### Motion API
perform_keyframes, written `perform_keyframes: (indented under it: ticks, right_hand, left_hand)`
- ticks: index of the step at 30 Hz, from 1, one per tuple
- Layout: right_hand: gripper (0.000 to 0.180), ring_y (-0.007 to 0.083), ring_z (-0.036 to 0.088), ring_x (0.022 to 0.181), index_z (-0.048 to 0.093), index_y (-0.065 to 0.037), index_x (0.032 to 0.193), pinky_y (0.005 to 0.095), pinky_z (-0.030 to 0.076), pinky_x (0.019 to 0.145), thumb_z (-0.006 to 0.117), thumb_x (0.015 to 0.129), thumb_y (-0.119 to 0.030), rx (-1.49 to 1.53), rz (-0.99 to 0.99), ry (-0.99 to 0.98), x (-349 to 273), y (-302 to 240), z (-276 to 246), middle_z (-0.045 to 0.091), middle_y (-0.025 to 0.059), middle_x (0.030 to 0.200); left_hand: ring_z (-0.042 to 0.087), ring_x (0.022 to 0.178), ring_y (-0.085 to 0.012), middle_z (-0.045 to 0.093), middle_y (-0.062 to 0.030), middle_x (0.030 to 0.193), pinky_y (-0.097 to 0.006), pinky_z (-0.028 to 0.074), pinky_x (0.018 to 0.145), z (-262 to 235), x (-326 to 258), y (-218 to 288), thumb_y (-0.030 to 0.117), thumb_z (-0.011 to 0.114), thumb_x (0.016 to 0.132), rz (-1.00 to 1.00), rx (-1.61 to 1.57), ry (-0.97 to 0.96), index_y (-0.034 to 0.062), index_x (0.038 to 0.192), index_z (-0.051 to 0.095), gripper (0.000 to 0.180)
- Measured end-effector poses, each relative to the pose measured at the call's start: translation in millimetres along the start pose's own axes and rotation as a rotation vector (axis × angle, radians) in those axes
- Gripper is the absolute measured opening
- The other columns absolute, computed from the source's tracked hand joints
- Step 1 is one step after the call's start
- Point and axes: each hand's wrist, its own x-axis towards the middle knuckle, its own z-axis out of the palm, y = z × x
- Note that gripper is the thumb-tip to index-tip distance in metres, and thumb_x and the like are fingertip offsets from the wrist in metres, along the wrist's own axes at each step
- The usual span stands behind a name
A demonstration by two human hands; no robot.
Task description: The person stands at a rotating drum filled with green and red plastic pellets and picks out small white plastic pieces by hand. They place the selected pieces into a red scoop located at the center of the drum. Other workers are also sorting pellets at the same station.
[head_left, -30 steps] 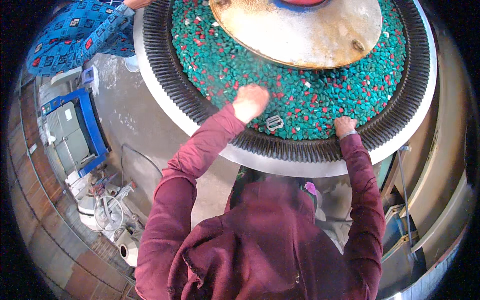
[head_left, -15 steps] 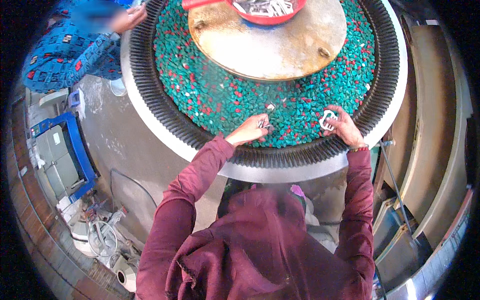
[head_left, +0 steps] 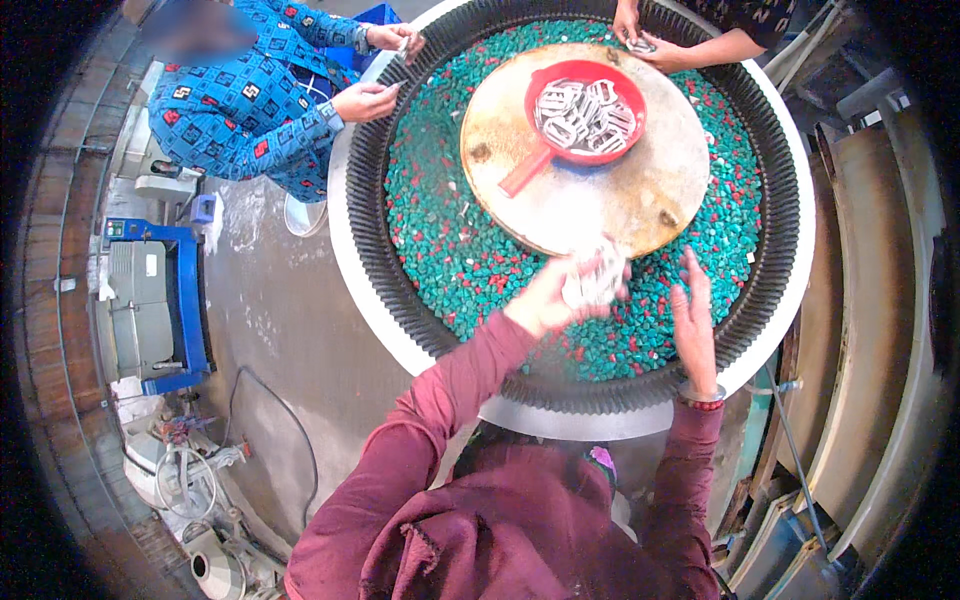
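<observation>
My left hand point(head_left: 545, 298) is closed on a bunch of silvery metal frame-like pieces point(head_left: 596, 276), smeared by motion, at the near edge of the round lid point(head_left: 522, 212). My right hand point(head_left: 696, 322), fingers stretched out and apart, is over the right side of the tub with nothing visible in it. Green and red stones point(head_left: 450, 280) fill the ring-shaped tub below both hands. On the lid sits a red pan-like container point(head_left: 641, 98) with a handle pointing toward me, holding many similar metal pieces point(head_left: 582, 115).
A ribbed dark wall and white rim point(head_left: 352, 240) surround the stones. At the left, a person in a blue patterned top point(head_left: 250, 100) holds small pieces; another person's hands point(head_left: 655, 50) hold one at the far right. A blue-framed machine point(head_left: 150, 300) stands left, curved panels point(head_left: 870, 250) right.
My left hand has moved up to the lid with a larger bunch of pieces. The right hand no longer holds its metal frame piece and has opened. The view takes in more of the far side.
</observation>
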Motion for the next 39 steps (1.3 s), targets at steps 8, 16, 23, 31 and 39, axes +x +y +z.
perform_keyframes:
  ticks: [8,16,23,31,39]
  right_hand:
    - [0.043,0.0293,0.042,0.118,0.042,-0.003,0.130,0.0365,0.030,0.101,0.050,0.090,-0.017,-0.182,0.087,-0.030,-11.8,52.5,-14.4,0.047,0.0185,0.125]
    - [0.045,0.0369,0.061,0.090,0.052,-0.012,0.119,0.0478,0.048,0.078,0.060,0.077,-0.027,-0.797,0.449,-0.328,11.8,219.1,26.4,0.063,0.0202,0.095]
    - [0.047,0.0375,0.053,0.108,0.059,-0.018,0.115,0.0467,0.040,0.094,0.050,0.080,-0.049,-0.567,0.644,-0.636,6.9,277.5,78.9,0.058,0.0192,0.114]
    - [0.063,0.0341,0.056,0.105,0.061,-0.017,0.114,0.0438,0.042,0.092,0.044,0.077,-0.064,-0.604,0.776,-0.890,-36.3,205.9,76.7,0.059,0.0187,0.112]
    - [0.055,0.0356,0.059,0.097,0.057,-0.016,0.119,0.0416,0.045,0.086,0.059,0.076,-0.051,-0.467,0.399,-0.812,-62.9,177.4,23.1,0.061,0.0224,0.102]
  left_hand:
    - [0.054,0.099,-0.0270,0.054,-0.0138,0.114,-0.036,0.045,0.082,48.2,91.3,167.6,0.023,0.062,0.078,0.719,1.732,0.147,0.0076,0.116,0.047,0.044]
    - [0.052,0.107,-0.0308,0.054,-0.0209,0.114,-0.038,0.043,0.087,-11.0,46.8,56.3,0.036,0.061,0.079,0.304,2.280,0.109,0.0025,0.114,0.055,0.049]
    - [0.042,0.121,-0.0325,0.047,-0.0196,0.128,-0.039,0.032,0.102,-185.7,104.6,-66.4,0.043,0.055,0.085,-0.052,2.041,0.108,0.0031,0.123,0.051,0.055]
    - [0.046,0.117,-0.0376,0.052,-0.0169,0.124,-0.050,0.034,0.098,-214.3,144.9,-101.9,0.063,0.046,0.076,-0.839,2.245,0.003,0.0195,0.118,0.058,0.061]
    - [0.054,0.108,-0.0345,0.058,-0.0137,0.116,-0.047,0.041,0.091,-188.4,48.6,-83.8,0.064,0.051,0.072,-0.961,2.219,-0.254,0.0303,0.120,0.056,0.059]
